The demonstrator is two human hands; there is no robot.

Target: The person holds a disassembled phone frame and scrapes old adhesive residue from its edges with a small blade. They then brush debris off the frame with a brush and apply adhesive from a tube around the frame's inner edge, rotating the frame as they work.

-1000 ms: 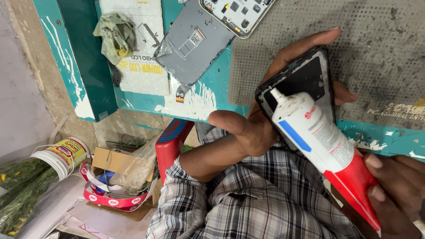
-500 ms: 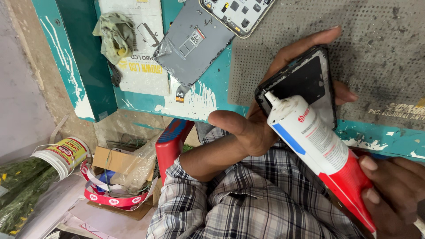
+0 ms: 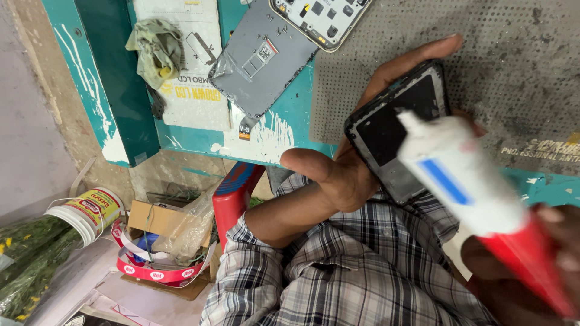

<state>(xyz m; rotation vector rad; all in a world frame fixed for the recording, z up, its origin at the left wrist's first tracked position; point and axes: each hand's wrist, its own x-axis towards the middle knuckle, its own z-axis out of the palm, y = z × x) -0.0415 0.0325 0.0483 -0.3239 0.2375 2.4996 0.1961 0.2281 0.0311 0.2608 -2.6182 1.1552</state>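
Note:
My left hand (image 3: pixel 338 169) holds a black phone frame (image 3: pixel 393 127) tilted up, fingers behind it and thumb sticking out to the left. My right hand (image 3: pixel 531 265), at the lower right edge, grips a white glue tube (image 3: pixel 459 175) with a blue stripe and a red lower end. The tube's nozzle touches the upper right part of the phone frame. The tube is blurred. My checked shirt sleeve (image 3: pixel 338 271) fills the bottom middle.
A grey perforated mat (image 3: pixel 519 66) lies on the teal workbench (image 3: pixel 290 121). A grey phone back panel (image 3: pixel 260 60), an opened phone (image 3: pixel 320 21) and a green rag (image 3: pixel 157 51) lie on it. Below stand a red stool (image 3: pixel 232 193), a cardboard box (image 3: pixel 157 223) and a white tub (image 3: pixel 84 211).
The glue tube has shifted right and up along the phone frame, and now looks blurred. My left hand keeps the frame in about the same place.

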